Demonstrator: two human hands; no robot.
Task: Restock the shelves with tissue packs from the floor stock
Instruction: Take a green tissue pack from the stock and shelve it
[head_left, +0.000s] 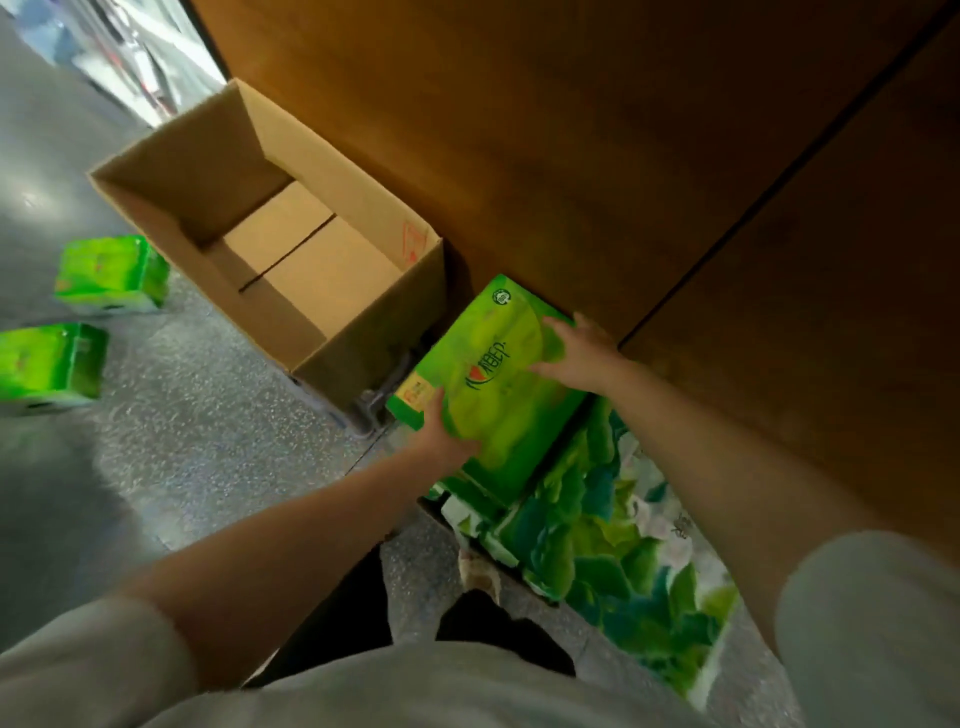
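Observation:
A large green tissue pack (493, 379) is held between both hands, tilted, just in front of the brown wooden shelf unit (597, 156). My left hand (441, 431) grips its near lower edge, thumb on top. My right hand (576, 353) grips its far right edge with curled fingers. Below it, more green tissue packs (597, 545) lie stacked in a row along the foot of the unit. Two further green packs (111, 275) (49, 366) sit apart on the grey floor at the left.
An open empty cardboard box (291, 249) stands on the speckled grey floor (182, 415) against the wooden unit, just left of the held pack. My dark trouser legs and a shoe (478, 571) are below the hands.

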